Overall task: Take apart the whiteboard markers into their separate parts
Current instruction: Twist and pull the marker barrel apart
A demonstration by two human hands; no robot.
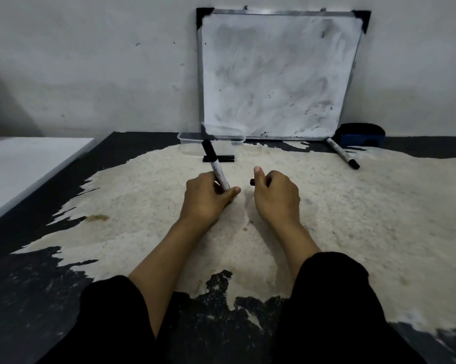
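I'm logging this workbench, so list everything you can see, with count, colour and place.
whiteboard: one, white and smudged, leaning on the wall at the back
clear tub: one, see-through, in front of the board's left corner
eraser: one, dark blue, right of the board
marker: one, white with black cap, lying at right
black pieces: dark, count unclear, lying near the tub
held marker: one, white and black, in the left grip
small black part: one, in the right grip
left hand
right hand

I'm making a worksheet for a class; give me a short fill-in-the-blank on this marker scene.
1. The left hand holds a ____.
2. The whiteboard leans against the ____.
3. The clear container stands in front of the whiteboard's lower ____ corner.

Missing: marker; wall; left
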